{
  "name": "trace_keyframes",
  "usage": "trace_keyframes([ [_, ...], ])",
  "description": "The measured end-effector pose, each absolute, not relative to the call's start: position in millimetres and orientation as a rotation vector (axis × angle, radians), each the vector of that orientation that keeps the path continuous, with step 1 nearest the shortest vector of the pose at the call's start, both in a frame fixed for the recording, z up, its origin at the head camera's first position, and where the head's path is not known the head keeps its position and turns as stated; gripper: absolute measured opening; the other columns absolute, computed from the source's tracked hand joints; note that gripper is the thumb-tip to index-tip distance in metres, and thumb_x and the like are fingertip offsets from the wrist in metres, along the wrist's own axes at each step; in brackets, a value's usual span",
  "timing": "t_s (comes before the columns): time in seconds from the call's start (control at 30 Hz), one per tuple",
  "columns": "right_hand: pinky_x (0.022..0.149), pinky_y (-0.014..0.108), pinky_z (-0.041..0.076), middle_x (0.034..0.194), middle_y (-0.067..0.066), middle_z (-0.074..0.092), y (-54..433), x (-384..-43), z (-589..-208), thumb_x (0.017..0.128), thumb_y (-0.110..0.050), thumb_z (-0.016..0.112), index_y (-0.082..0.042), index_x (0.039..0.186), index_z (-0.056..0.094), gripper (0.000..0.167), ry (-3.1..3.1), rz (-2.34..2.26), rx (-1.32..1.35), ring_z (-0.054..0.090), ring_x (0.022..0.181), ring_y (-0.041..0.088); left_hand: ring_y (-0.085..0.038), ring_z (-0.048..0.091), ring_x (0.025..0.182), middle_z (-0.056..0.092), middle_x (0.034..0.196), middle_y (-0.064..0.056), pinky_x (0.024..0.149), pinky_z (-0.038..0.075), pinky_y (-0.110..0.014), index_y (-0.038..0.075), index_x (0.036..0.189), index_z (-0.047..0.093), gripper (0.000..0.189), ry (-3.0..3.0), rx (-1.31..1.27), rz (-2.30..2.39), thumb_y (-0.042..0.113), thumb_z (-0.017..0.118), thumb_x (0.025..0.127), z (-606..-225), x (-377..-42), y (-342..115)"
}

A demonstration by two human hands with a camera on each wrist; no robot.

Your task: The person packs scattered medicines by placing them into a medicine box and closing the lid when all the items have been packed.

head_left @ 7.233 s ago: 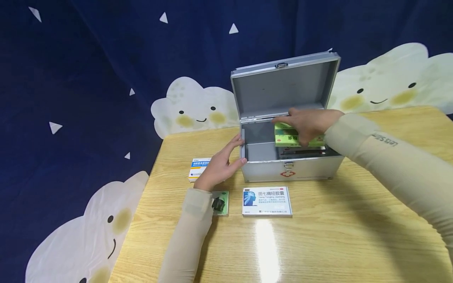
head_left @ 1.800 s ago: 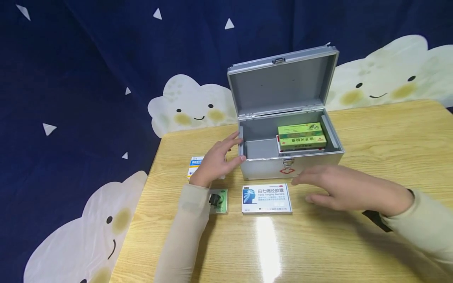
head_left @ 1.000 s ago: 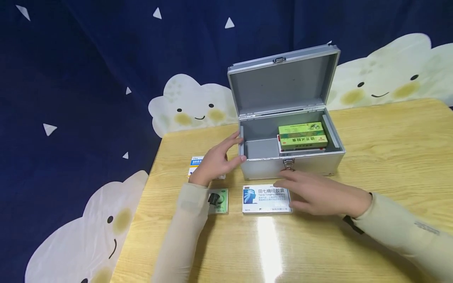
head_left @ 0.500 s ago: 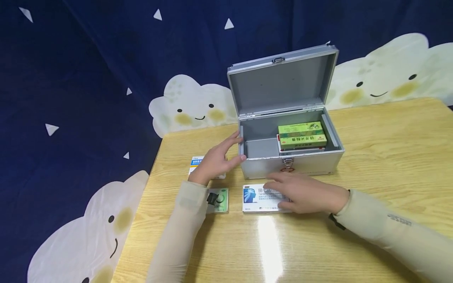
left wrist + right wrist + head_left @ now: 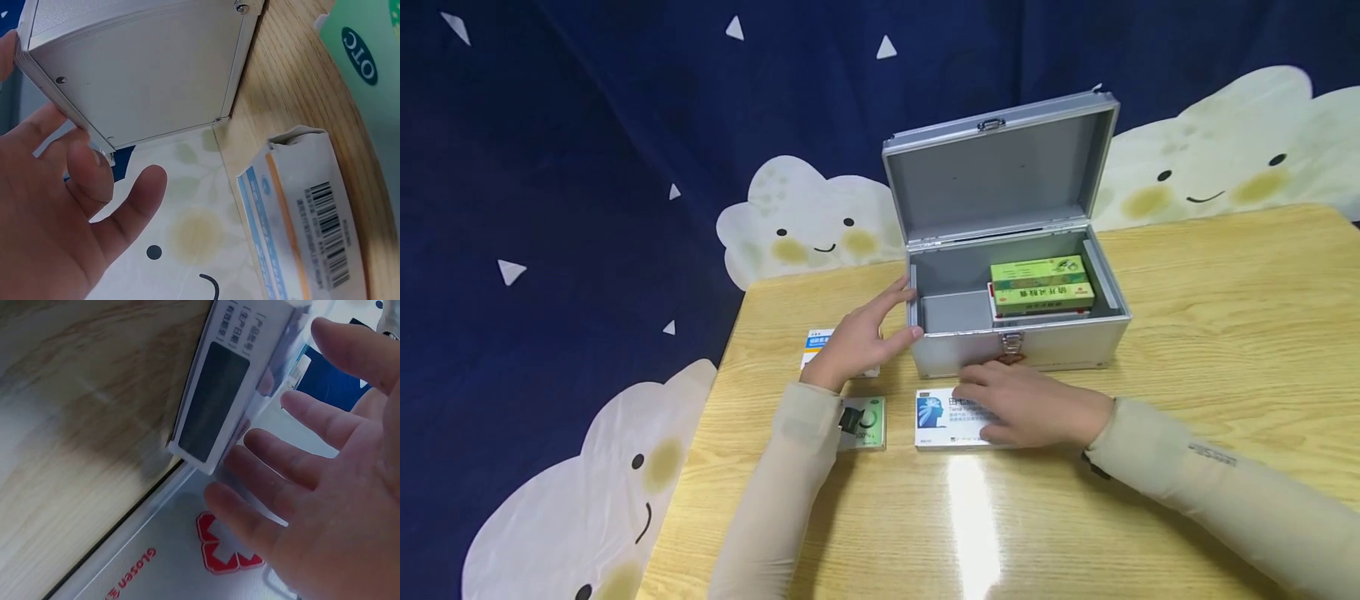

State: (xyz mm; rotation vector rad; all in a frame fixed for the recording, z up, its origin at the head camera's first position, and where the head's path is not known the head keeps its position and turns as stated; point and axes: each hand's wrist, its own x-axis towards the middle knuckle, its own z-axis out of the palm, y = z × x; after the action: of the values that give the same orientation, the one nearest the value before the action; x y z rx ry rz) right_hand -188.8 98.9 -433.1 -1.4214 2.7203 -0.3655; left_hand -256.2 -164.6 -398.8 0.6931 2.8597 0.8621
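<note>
A silver first-aid case (image 5: 955,354) stands on the table with its lid raised. My left hand (image 5: 861,340) rests its spread fingers and thumb against the case's left rim and front corner. In front of the case lies a flat white-and-blue medicine box (image 5: 932,429). My right hand (image 5: 1030,407) is over that medicine box's right part and hides it; in the right wrist view its fingers are spread beside the medicine box (image 5: 215,403), and I cannot tell whether they touch it. Inside the case, a green medicine box (image 5: 1041,285) lies on a white-and-red one.
A green medicine box (image 5: 871,425) lies near my left wrist, partly covered by its strap. Behind my left hand is a white, blue and orange box (image 5: 816,343), shown more fully as a carton (image 5: 300,212) in the left wrist view. A curtain (image 5: 625,167) hangs behind.
My right hand left the green medicine box in the case, came down to the table and moved left over the white-and-blue medicine box. My left hand stayed at the case's rim.
</note>
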Motion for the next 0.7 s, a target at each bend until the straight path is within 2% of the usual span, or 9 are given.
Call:
trace_keyframes([
  [0.33,0.103,0.052,0.047,0.133,0.016,0.058,90.9,-188.3,-431.7,0.086,-0.028,0.071,-0.004,0.134,0.058,0.055,2.699,-0.351,-1.392,0.056,0.119,0.032,-0.018,0.033,0.150,0.020,0.164,0.021,0.118,0.035,-0.046,0.030,0.151,0.041,0.067,2.854,0.708,0.900,0.058,0.057,0.092,-398.2,-258.9,-168.8],
  [0.53,0.106,0.054,0.044,0.135,0.016,0.058,89.2,-185.3,-429.2,0.080,-0.038,0.079,-0.004,0.138,0.053,0.072,2.647,-0.366,-1.289,0.055,0.123,0.034,-0.018,0.031,0.151,0.020,0.164,0.022,0.120,0.033,-0.046,0.031,0.151,0.040,0.066,2.840,0.713,0.916,0.057,0.057,0.092,-399.8,-258.5,-167.8],
  [0.7,0.104,0.055,0.046,0.133,0.013,0.059,88.3,-184.5,-429.7,0.077,-0.037,0.081,-0.006,0.136,0.053,0.072,2.640,-0.353,-1.240,0.056,0.122,0.033,-0.017,0.030,0.151,0.019,0.164,0.022,0.120,0.032,-0.046,0.031,0.151,0.040,0.066,2.835,0.702,0.938,0.055,0.057,0.093,-400.3,-256.3,-165.5],
])
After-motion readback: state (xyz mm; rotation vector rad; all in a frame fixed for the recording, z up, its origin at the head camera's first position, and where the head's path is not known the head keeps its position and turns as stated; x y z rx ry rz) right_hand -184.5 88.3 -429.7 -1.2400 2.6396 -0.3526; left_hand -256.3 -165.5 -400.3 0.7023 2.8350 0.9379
